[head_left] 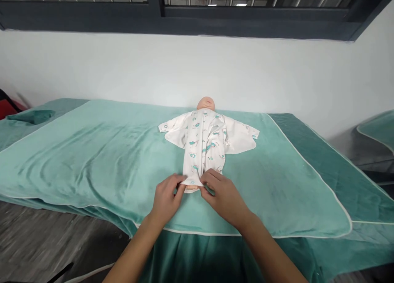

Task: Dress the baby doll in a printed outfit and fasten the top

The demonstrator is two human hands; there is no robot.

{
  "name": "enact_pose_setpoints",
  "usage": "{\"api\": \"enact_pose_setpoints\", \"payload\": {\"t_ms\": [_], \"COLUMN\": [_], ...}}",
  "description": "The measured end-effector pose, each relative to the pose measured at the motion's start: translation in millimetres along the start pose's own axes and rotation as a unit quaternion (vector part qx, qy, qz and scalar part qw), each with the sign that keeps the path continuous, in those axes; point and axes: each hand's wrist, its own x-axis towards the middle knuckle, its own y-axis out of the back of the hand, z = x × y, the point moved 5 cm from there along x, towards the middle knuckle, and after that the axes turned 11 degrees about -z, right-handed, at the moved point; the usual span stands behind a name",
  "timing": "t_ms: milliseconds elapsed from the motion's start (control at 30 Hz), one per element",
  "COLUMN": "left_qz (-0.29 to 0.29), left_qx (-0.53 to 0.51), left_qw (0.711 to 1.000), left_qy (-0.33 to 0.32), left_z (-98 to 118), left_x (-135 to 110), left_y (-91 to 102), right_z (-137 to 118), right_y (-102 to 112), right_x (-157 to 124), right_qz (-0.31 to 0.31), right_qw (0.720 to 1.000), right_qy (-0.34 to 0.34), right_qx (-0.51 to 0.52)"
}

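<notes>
A baby doll (206,103) lies on its back, its head toward the wall. It wears a white baby romper (205,137) with green and grey prints; both sleeves are spread out to the sides. My left hand (168,196) pinches the left corner of a leg cuff at the near end. The other side of that same cuff is pinched by my right hand (223,194). Between my hands, a bit of the doll's foot (192,187) shows in the cuff opening. The doll's other foot is hidden behind my right hand.
A light green blanket (123,151) with white piping covers a bed, over a darker green cover (323,168). Behind stands a white wall (184,69) under a dark window frame (215,24). A red and black item (8,106) sits at the far left.
</notes>
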Motion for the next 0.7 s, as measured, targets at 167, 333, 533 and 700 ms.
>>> {"api": "enact_pose_setpoints", "payload": {"t_ms": [167, 333, 533, 700], "left_qz": [-0.022, -0.026, -0.11, -0.135], "left_qx": [-0.023, -0.028, 0.128, 0.135], "left_qw": [0.999, 0.998, 0.984, 0.981], "left_qy": [0.009, -0.054, -0.062, -0.037], "left_z": [4.8, 44.3, 62.6, 67.6], "left_x": [-4.4, 14.6, 46.7, 55.9], "left_y": [-0.1, 0.7, -25.8, -31.4], "right_z": [26.3, 70.7, 72.6, 59.3], "right_y": [9.0, -0.5, -7.9, 8.4], "right_x": [-22.7, -36.6, -20.0, -25.9], "right_qz": [0.108, 0.169, 0.15, 0.185], "right_qw": [0.993, 0.975, 0.975, 0.969], "right_qy": [-0.008, -0.142, -0.156, -0.093], "right_qx": [0.039, -0.02, -0.05, 0.136]}}
